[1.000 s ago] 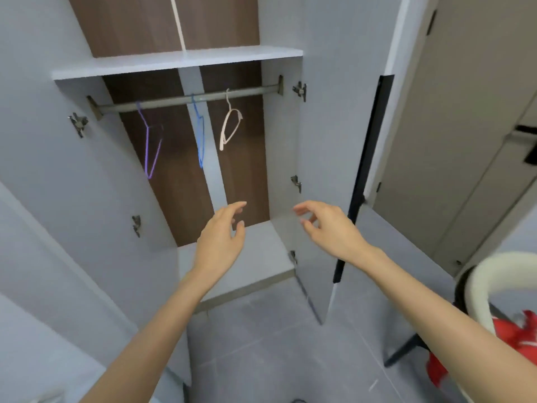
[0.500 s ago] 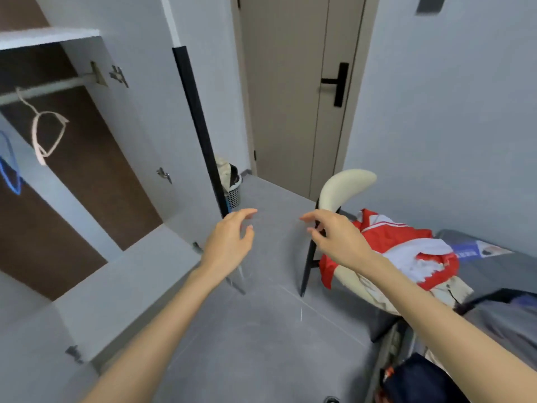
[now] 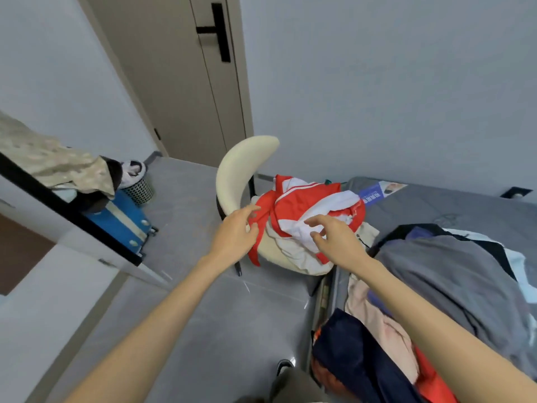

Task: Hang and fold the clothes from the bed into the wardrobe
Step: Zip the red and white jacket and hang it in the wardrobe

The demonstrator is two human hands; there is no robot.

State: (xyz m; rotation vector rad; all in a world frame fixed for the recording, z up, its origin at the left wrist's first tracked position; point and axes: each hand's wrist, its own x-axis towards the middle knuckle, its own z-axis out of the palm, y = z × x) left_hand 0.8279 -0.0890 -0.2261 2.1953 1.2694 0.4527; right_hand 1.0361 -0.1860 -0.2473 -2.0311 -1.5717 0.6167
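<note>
Both hands are held out over the cream chair (image 3: 241, 170), where a red-and-white garment (image 3: 308, 205) lies heaped on the seat. The left hand (image 3: 235, 232) and right hand (image 3: 338, 242) have their fingers loosely spread and grip nothing; whether they touch the cloth I cannot tell. Just right of the chair, the bed (image 3: 436, 205) carries a grey garment (image 3: 453, 274) and a navy garment (image 3: 354, 356).
</note>
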